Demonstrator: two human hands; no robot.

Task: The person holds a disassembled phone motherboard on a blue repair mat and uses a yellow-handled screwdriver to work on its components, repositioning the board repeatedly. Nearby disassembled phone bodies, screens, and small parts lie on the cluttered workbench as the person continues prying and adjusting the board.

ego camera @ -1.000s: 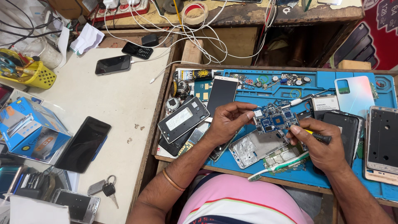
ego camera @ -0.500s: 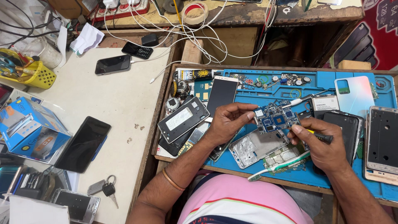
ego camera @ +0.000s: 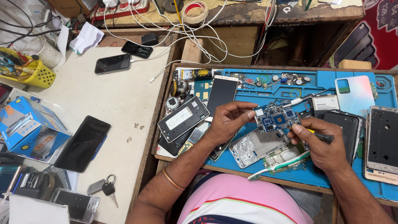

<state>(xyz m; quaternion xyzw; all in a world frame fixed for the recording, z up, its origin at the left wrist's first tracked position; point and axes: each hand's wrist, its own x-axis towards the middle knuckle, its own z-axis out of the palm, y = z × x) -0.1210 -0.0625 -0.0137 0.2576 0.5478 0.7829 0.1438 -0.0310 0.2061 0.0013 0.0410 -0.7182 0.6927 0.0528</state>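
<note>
My left hand (ego camera: 227,122) pinches the left edge of a blue phone circuit board (ego camera: 275,118) and holds it just above the blue work mat (ego camera: 327,79). My right hand (ego camera: 321,143) grips a small black-handled tool (ego camera: 321,136) whose tip touches the board's right side. Under the board lies an opened silver phone frame (ego camera: 255,147). A white and green toothbrush (ego camera: 280,168) rests by my right wrist.
Phone shells, back covers and screens crowd the mat: a black frame (ego camera: 182,118), a white phone (ego camera: 222,93), a pale back cover (ego camera: 354,95), a frame (ego camera: 381,141) at the right. On the white table: a black phone (ego camera: 83,143), a blue box (ego camera: 29,128), keys (ego camera: 105,188).
</note>
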